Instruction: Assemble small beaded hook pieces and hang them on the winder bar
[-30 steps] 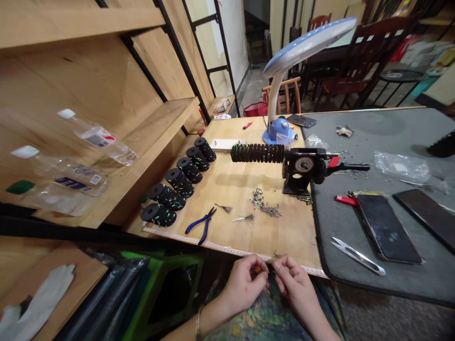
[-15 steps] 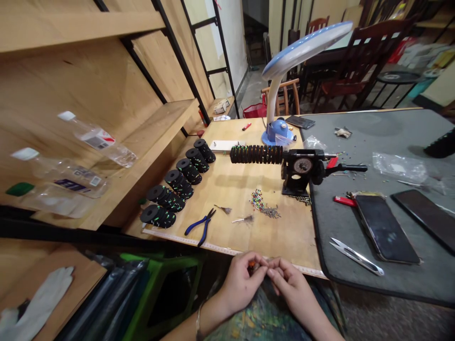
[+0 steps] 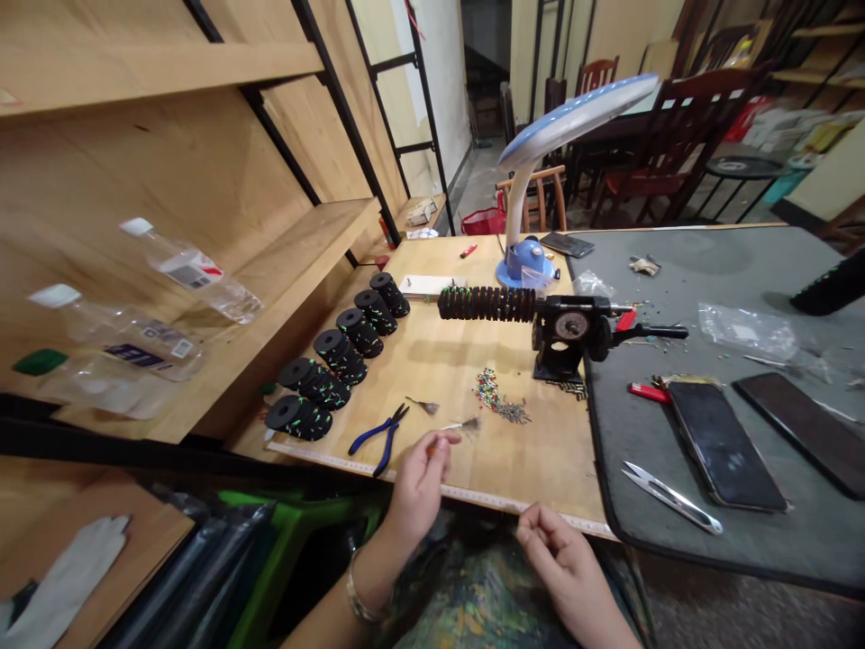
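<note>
My left hand [image 3: 420, 487] is over the front edge of the wooden table, fingers curled round a small orange object [image 3: 432, 448], mostly hidden. Its fingertips are close to a pale-stemmed little bundle of fine dark strands [image 3: 466, 425]. A second such bundle [image 3: 423, 406] lies behind it. Just left are blue-handled pliers [image 3: 379, 437] with jaws apart. Nearer my lap, my right hand [image 3: 555, 552] is closed in a pinch; whatever is between the fingertips is too small to make out. Colourful beads [image 3: 487, 388] and small metal pieces [image 3: 514, 412] are heaped beyond my hands.
A black hand-cranked winder [image 3: 569, 329] carries a row of black foam discs [image 3: 487, 304]. Black foam spools [image 3: 331, 356] line the left side. On the grey mat [image 3: 649, 424] are thread snips [image 3: 671, 498] and phones [image 3: 726, 442]. A blue-and-white lamp [image 3: 523, 261] stands behind.
My hands, earlier together at the table edge, are now apart. The left has moved forward over the table with the orange object; the right stays low, slightly further right.
</note>
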Action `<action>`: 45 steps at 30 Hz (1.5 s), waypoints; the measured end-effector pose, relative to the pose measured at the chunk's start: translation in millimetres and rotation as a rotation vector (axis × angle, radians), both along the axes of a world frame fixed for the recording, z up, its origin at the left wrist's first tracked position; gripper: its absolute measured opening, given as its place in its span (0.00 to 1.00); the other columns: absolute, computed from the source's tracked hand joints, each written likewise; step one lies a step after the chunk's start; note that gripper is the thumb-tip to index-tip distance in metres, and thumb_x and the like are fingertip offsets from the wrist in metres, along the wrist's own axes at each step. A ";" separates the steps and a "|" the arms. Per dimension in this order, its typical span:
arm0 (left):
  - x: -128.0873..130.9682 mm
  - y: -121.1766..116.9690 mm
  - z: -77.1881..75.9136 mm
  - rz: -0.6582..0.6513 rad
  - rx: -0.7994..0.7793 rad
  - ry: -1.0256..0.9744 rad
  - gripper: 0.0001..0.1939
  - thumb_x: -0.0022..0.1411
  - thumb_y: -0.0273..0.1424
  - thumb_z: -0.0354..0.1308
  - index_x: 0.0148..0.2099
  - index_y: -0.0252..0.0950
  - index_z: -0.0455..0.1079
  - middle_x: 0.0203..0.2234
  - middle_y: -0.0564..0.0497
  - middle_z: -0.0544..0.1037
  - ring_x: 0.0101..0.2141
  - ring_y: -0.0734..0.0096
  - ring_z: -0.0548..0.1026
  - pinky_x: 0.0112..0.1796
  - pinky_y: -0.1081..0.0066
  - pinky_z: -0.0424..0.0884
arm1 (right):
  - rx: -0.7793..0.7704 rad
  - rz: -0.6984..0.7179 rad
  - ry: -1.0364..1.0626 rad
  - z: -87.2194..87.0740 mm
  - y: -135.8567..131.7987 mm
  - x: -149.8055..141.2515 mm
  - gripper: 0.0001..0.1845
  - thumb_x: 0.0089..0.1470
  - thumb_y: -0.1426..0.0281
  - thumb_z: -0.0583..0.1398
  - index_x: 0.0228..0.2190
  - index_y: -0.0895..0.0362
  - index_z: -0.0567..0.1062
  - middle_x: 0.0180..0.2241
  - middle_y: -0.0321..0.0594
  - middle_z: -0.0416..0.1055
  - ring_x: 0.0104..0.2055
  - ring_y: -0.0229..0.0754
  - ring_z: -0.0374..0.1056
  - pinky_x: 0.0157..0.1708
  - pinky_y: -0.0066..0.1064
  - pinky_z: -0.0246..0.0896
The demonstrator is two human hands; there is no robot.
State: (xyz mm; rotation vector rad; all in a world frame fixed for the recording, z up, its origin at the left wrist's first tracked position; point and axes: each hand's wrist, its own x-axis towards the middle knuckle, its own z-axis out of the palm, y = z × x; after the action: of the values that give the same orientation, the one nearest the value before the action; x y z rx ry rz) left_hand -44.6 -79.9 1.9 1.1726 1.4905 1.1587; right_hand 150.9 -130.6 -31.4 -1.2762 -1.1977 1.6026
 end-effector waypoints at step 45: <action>26.0 -17.3 16.2 -0.414 -0.202 0.064 0.08 0.54 0.32 0.61 0.27 0.32 0.74 0.24 0.49 0.78 0.28 0.68 0.73 0.32 0.73 0.66 | 0.114 0.080 -0.046 3.1 9.7 1.5 0.15 0.54 0.58 0.61 0.39 0.55 0.74 0.39 0.45 0.75 0.43 0.48 0.69 0.47 0.38 0.61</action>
State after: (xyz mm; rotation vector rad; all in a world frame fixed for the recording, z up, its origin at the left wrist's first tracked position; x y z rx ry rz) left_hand -18.5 -97.2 18.1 1.3081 1.2952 0.6812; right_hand 152.4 -120.9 -28.3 -1.2121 -1.3643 1.5453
